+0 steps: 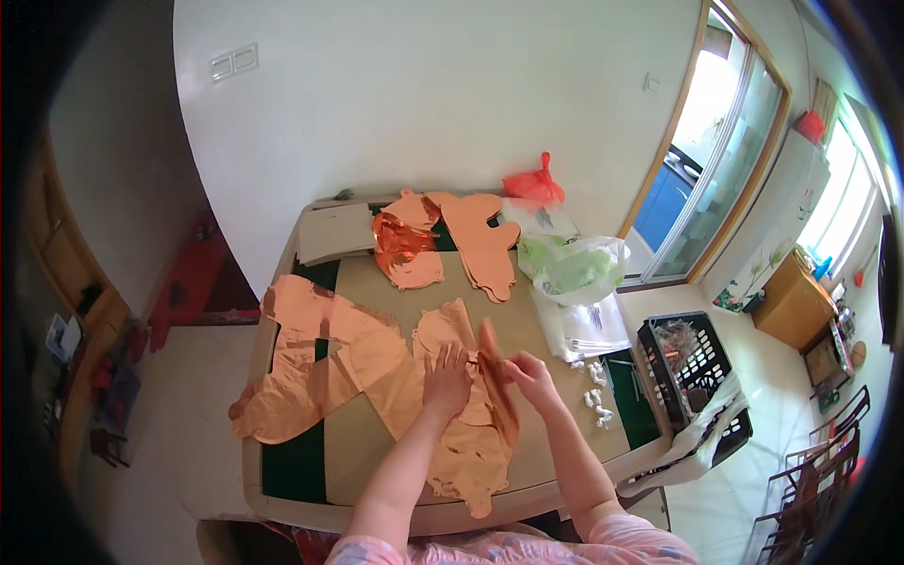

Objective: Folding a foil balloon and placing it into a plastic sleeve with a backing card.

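A flat, deflated rose-gold foil balloon (471, 452) lies in front of me on the table. My left hand (447, 381) rests on it, palm down with fingers stretched out. Just to the right, my right hand (530, 379) is closed on a raised, folded part of the same foil, which stands up like a narrow flap. Another large rose-gold foil piece (306, 367) spreads out on the left; where it meets the one under my hands, I cannot tell whether they are joined. A stack of flat foil balloons (480, 240) and a crumpled shiny foil piece (405, 245) lie farther back.
Cardboard (353, 471) covers part of the green table top. At the back are a board stack (336, 234) and a red plastic bag (537, 181). On the right lie a clear bag (574, 268), plastic packets (589, 330), white twisted bits (595, 405) and a black crate (692, 363).
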Available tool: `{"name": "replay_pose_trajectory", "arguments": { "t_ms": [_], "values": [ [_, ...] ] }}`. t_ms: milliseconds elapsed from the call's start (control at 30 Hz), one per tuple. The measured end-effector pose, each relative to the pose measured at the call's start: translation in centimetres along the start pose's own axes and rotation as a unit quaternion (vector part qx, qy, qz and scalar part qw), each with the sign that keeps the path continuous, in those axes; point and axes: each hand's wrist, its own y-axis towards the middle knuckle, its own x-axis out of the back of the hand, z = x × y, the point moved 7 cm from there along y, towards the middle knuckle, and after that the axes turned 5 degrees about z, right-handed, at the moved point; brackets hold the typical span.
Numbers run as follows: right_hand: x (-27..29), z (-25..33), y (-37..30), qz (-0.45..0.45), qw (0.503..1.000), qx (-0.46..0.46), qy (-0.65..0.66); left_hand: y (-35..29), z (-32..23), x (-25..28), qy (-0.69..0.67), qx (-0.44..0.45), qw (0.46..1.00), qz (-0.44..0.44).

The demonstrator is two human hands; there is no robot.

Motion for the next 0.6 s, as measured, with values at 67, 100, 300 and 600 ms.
{"name": "replay_pose_trajectory", "arguments": {
  "t_ms": [67, 100, 300, 600],
  "values": [
    [-1.8, 2.4, -0.5, 0.145, 0.933, 0.037, 0.327, -0.5, 0.3, 0.0, 0.074, -0.017, 0.997, -0.028],
    [-0.3, 1.4, 0.1, 0.056, 0.968, 0.064, 0.237, -0.4, -1.1, 0.7, 0.083, -0.013, 0.996, 0.039],
    [-2.0, -3.9, 0.6, -0.071, 0.868, 0.091, -0.482, 0.6, 0.3, -0.6, -0.025, -0.031, 0.998, -0.055],
    [-5.0, -1.4, -0.7, 0.042, 0.861, 0.179, -0.474, 0.0, -0.1, -0.3, -0.229, -0.001, 0.973, 0.024]
  ]
}}
